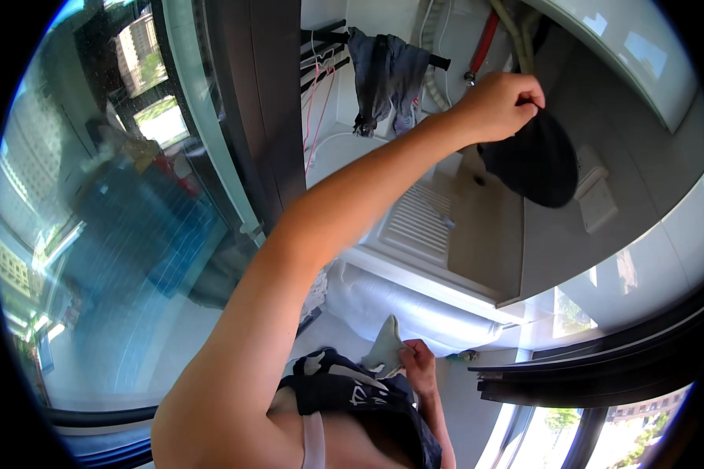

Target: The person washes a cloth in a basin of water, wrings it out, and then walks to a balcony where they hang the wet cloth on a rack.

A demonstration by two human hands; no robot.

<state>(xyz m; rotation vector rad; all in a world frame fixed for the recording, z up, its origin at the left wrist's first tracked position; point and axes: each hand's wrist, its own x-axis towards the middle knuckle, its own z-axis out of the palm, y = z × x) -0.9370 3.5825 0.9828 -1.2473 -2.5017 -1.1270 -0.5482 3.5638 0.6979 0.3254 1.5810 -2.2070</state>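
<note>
My left arm stretches up across the view, and my left hand (pixel 502 105) is closed, pinching the edge of a black rounded piece of cloth (pixel 541 160). The cloth hangs down over the right side of a sink (pixel 489 250) with a ribbed washboard (pixel 418 223). I cannot make out its exact kind. Low in front of my body, my right hand (pixel 418 366) is closed on a pale grey cloth (pixel 385 348), whose pointed end sticks up. Part of that cloth is hidden behind the fingers.
Dark grey clothing (pixel 387 74) hangs on a black rod beyond the sink, near pink and white hangers (pixel 314 102). A grey counter (pixel 594 250) curves around the right. A glass door with a dark frame (pixel 270 94) stands at left. Silvery wrapped material (pixel 403 305) lies below the sink.
</note>
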